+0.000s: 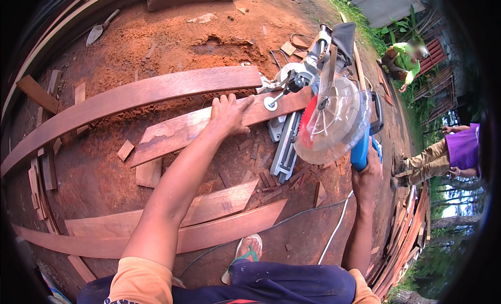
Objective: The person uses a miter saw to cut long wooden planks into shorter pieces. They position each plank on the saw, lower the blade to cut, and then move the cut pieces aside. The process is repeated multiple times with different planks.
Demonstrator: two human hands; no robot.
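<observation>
- Splaying the left hand [228, 115] across the reddish-brown plank [175, 129], pressing from above, just left of the round clamp foot [270, 103]; cannot tell about any fingertip grip on the far edge.
- Wrapping the right hand [369, 171] around the blue handle [360, 151] of the miter saw [284, 153].
- Supporting the plank's right end on the saw, beside the red saw blade [309, 117].
- Risking a twisting or kicking plank, probably through its long leftward overhang or weak clamping.
- Risking cut fingers by sliding the left hand rightward.
- Risking a stumble by catching the flip-flop-clad foot [249, 247] on the dark cord [313, 207] or loose offcuts [320, 194].
</observation>
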